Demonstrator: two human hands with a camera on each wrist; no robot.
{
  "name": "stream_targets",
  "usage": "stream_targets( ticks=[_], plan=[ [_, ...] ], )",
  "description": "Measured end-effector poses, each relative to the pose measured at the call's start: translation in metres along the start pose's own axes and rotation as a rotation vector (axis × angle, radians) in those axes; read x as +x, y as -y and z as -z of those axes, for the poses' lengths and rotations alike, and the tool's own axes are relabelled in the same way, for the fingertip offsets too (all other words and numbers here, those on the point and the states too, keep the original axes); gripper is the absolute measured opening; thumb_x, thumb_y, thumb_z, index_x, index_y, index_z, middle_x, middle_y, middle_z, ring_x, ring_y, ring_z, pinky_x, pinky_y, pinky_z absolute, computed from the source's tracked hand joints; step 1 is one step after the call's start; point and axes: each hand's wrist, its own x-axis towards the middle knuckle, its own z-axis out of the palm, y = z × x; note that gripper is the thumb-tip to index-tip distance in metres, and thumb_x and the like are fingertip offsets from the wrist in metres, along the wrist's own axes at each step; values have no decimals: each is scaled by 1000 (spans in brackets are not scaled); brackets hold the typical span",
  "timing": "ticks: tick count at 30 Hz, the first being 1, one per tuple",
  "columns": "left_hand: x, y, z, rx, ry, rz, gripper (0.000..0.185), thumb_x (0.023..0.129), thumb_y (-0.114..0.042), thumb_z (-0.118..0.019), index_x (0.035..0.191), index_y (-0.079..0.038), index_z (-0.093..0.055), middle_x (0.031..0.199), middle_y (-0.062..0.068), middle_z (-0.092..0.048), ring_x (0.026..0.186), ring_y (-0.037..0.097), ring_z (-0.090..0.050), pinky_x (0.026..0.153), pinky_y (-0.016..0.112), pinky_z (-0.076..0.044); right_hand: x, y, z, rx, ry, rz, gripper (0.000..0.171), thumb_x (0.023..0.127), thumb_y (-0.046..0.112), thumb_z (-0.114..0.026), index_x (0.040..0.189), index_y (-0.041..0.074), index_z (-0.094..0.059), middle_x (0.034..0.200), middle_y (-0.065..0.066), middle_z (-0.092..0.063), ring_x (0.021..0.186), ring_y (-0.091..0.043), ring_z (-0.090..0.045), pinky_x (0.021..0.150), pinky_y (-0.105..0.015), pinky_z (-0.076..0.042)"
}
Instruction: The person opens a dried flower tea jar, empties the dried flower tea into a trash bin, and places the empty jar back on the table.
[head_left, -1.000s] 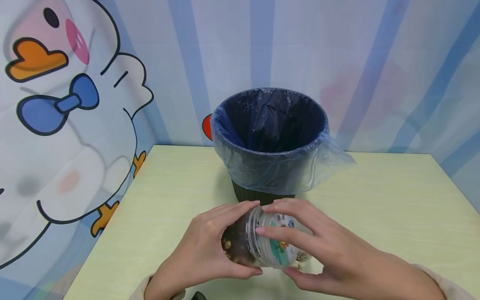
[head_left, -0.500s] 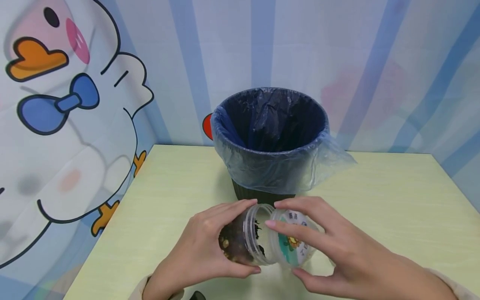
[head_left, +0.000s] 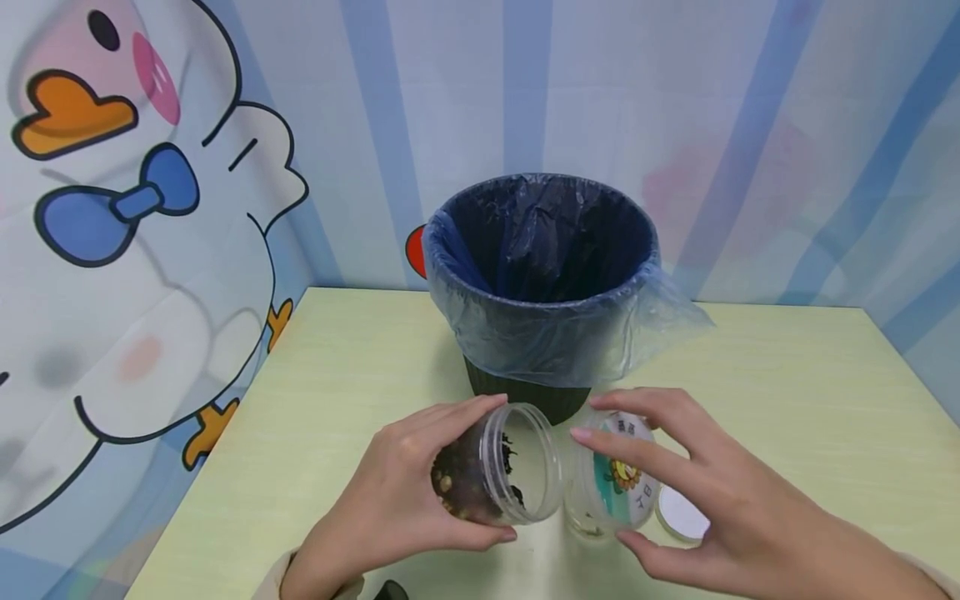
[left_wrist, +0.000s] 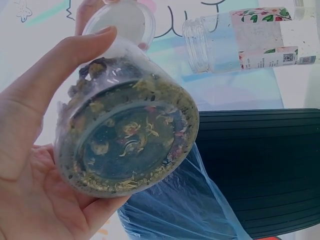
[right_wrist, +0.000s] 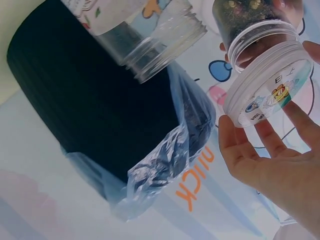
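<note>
My left hand (head_left: 408,479) grips a clear plastic jar (head_left: 468,479) near the front middle of the table. The jar is tilted onto its side, its uncovered mouth facing right. Dried flowers and dark bits of tea (left_wrist: 132,132) show through its base in the left wrist view. Just right of the mouth, my right hand (head_left: 705,492) holds the jar's round lid (head_left: 628,471) by its edge, with a sunflower sticker on top. A gap lies between lid and jar. Partly hidden behind the lid is a second clear jar (head_left: 581,512), whose floral label (left_wrist: 262,37) shows in the left wrist view.
A dark bin (head_left: 525,396) lined with a blue plastic bag (head_left: 540,346) stands right behind the hands. A white disc-shaped lid (head_left: 682,514) lies on the table (head_left: 787,400), partly covered by my right hand. Something small and black (head_left: 392,591) pokes in at the bottom edge.
The lid has come off the jar and moved to the right with my right hand. My left hand keeps the jar nearly in place, its mouth now turned more toward the camera.
</note>
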Motion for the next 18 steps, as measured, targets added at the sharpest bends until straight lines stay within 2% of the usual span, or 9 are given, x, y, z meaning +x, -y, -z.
stream_targets(
  ticks=[9,14,18],
  plan=[
    [-3,2,1,13,-6,26,100,57,-49,-95,145,-32,-50,137,-17,-55,119,6,-56,90,37,-54,-16,-10,4,-28,-70,-32,64,94,53,-56,142,11,-55,146,-9,-45,126,-20,-42,94,-13,-39],
    [-4,3,2,13,-9,44,100,57,-50,-95,145,-32,-51,137,-17,-55,120,7,-56,90,37,-54,-27,-13,9,-62,-69,-118,67,92,58,-54,142,13,-56,144,-7,-46,123,-17,-42,91,-11,-40],
    [-5,3,2,7,-6,62,99,57,-51,-94,145,-31,-51,137,-16,-55,121,8,-56,91,37,-54,-34,-17,10,-56,-107,-123,68,92,57,-57,140,9,-57,142,-9,-47,117,-15,-45,86,-11,-42]
  ],
)
